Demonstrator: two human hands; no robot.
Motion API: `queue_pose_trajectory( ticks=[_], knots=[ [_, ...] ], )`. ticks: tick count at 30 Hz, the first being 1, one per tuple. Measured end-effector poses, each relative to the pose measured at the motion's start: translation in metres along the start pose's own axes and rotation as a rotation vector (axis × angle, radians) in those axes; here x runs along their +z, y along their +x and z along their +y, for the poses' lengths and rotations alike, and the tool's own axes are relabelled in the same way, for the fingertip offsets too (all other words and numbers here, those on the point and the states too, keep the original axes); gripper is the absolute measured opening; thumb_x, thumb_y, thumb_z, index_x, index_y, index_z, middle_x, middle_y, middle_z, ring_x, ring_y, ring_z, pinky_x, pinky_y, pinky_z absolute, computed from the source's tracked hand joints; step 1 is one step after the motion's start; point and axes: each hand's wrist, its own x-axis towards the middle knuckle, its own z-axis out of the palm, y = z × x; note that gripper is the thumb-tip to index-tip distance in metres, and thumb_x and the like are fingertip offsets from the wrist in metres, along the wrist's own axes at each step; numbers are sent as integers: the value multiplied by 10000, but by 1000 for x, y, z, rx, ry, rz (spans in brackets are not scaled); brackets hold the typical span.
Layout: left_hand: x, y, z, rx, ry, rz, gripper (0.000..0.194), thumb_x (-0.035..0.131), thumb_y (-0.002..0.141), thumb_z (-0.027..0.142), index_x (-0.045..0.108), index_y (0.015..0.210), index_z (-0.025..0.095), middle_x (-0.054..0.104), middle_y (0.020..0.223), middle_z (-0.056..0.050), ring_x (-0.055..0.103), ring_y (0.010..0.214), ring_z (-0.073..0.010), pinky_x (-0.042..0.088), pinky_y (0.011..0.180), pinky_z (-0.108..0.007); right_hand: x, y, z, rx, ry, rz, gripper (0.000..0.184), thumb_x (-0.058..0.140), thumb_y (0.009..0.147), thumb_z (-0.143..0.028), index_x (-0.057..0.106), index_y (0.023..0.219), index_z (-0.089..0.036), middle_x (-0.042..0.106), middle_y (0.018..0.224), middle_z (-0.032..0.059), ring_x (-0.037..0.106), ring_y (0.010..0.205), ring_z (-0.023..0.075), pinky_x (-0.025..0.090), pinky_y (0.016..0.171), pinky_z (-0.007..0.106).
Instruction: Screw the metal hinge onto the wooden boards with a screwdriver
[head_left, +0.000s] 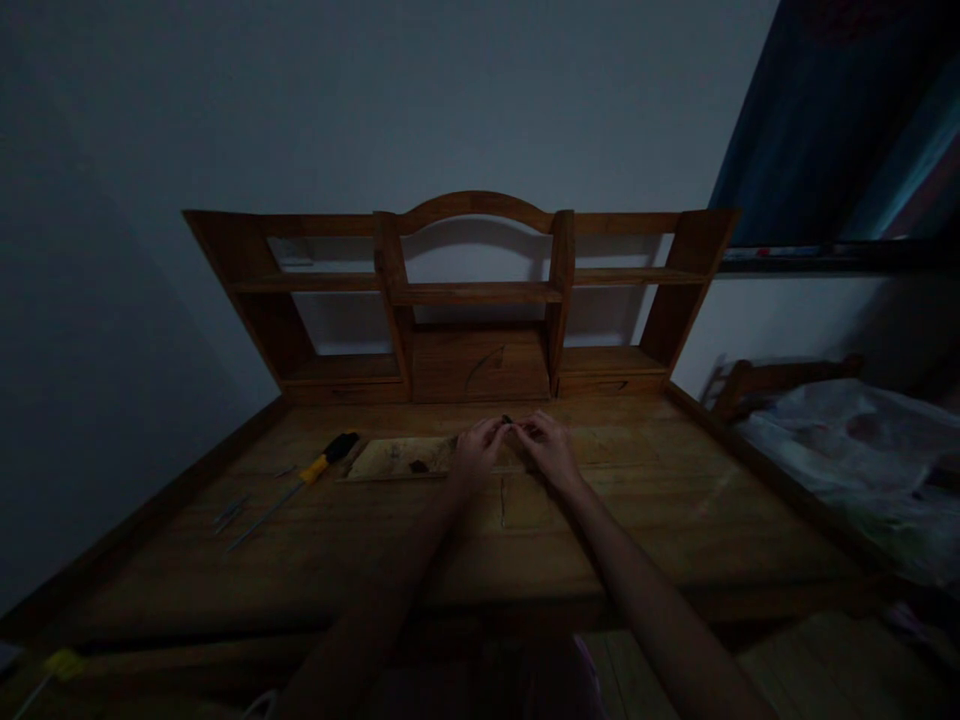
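Note:
My left hand [478, 447] and my right hand [550, 447] meet over the middle of the wooden desk [420, 545]. Between their pinched fingertips is a small dark piece [507, 420], too small and dim to name. Under and beside the left hand lies a pale, worn wooden strip [386, 458] with a dark reddish-brown patch on it. A thin, flat square piece [526, 503] rests on the desktop below the hands. To the left, a screwdriver [319, 467] with a black and yellow handle lies slantwise, its shaft toward me.
Several thin metal pieces [231, 513] lie left of the screwdriver. A wooden shelf unit [480, 293] stands along the desk's back edge. Raised rims border both sides. Plastic bags [847, 440] are heaped beyond the right edge. Something yellow [66, 662] shows at lower left.

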Motion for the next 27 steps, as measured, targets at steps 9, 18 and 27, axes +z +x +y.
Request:
queue_pose_trajectory(
  ticks=[9, 18, 27],
  knots=[
    [2, -2, -1, -25, 3, -57, 253, 438, 975, 279, 612, 1144, 207, 709, 1063, -62, 676, 968, -189, 536, 860, -303, 5, 3, 6, 124, 164, 62, 249, 603, 834, -453, 706, 878, -230, 703, 886, 50, 629, 813, 203, 471, 751, 318],
    [5, 0, -8, -61, -159, -68, 330, 392, 979, 285, 585, 1225, 180, 693, 1123, -78, 675, 944, -183, 535, 873, -317, 11, 5, 13, 315, 478, -101, 337, 699, 727, -533, 687, 865, -226, 677, 745, 4, 599, 630, 145, 473, 604, 270],
    [6, 1, -12, -44, -193, -82, 296, 438, 956, 277, 664, 1112, 169, 696, 1085, -83, 647, 999, -216, 522, 916, -360, 11, 4, 19, 373, 575, -103, 327, 770, 683, -475, 687, 855, -210, 673, 740, 12, 587, 613, 128, 447, 558, 245]
  ],
)
